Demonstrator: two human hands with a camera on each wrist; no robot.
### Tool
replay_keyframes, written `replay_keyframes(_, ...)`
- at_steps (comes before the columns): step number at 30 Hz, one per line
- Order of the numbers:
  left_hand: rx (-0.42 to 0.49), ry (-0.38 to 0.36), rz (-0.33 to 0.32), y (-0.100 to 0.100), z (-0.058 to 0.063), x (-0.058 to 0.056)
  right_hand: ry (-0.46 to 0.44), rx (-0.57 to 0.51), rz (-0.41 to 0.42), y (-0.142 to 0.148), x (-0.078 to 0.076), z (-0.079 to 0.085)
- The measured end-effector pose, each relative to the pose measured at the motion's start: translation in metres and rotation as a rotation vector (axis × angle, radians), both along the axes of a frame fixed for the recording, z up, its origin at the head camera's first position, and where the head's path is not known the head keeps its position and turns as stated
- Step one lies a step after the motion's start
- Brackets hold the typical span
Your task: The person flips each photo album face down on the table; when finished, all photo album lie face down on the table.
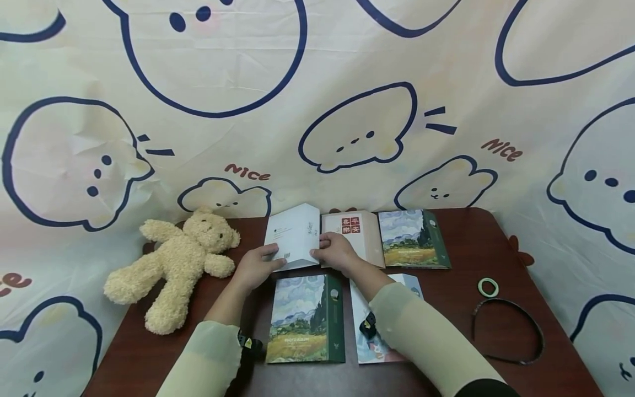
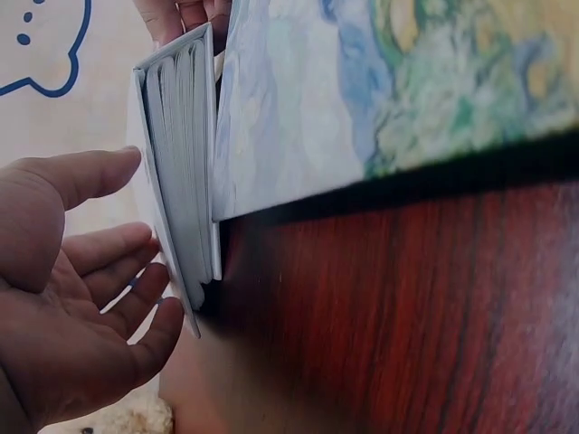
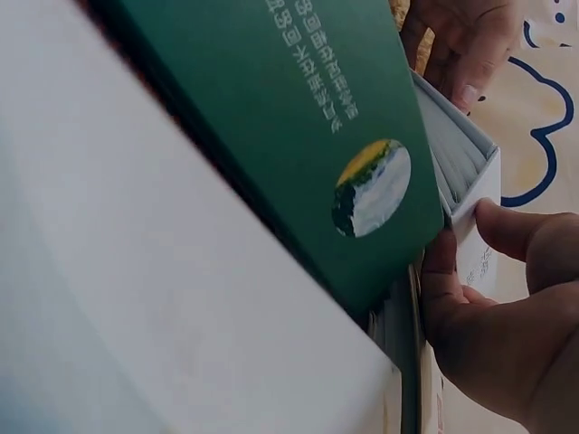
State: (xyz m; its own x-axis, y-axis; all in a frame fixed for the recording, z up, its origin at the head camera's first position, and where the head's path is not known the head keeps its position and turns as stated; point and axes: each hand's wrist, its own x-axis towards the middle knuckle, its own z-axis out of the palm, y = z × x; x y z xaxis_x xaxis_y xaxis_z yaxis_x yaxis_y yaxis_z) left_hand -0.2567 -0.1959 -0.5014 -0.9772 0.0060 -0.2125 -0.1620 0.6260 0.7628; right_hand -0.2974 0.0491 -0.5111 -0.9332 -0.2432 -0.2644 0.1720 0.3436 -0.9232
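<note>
A white album (image 1: 292, 237) with printing on its cover and spine stands at the back of the table, leaning near the wall cloth. My right hand (image 1: 337, 252) pinches its spine edge, thumb on one side and fingers on the other, as the right wrist view also shows (image 3: 507, 307). My left hand (image 1: 255, 267) is at the album's left lower edge. In the left wrist view, the left fingers (image 2: 149, 294) are spread loosely beside the cover, their tips touching or very near it. The page block (image 2: 181, 154) shows between the covers.
A beige album (image 1: 374, 242) with red characters and a landscape-covered album (image 1: 407, 240) stand to the right. Another landscape album (image 1: 300, 320) and a light blue book (image 1: 364, 347) lie in front. A teddy bear (image 1: 183, 264), green tape roll (image 1: 488, 287) and dark headband (image 1: 538, 336) lie around.
</note>
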Motion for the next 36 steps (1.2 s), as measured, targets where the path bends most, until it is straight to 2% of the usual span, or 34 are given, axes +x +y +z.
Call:
replay_keyframes(4,-0.028,0.004,0.001,-0.004,0.0,0.001,-0.001,0.011,0.015,-0.004,0.001,-0.001)
replay_keyframes(14,-0.04,-0.004,0.0,-0.011,0.002,0.003,0.044,0.139,0.04,-0.009,0.002,0.003)
replay_keyframes(21,-0.124,0.028,-0.028,-0.009,0.002,0.004,0.092,0.2,0.064,-0.008,0.003,0.006)
replay_keyframes(24,-0.133,0.031,-0.023,-0.007,0.001,0.004,0.118,0.226,0.075,-0.006,0.004,0.007)
replay_keyframes(28,-0.138,0.04,-0.017,-0.007,0.0,0.003,0.137,0.235,0.08,-0.003,0.005,0.007)
replay_keyframes(36,-0.171,0.066,-0.012,-0.004,-0.001,0.003,0.097,0.172,0.065,0.002,0.006,0.002)
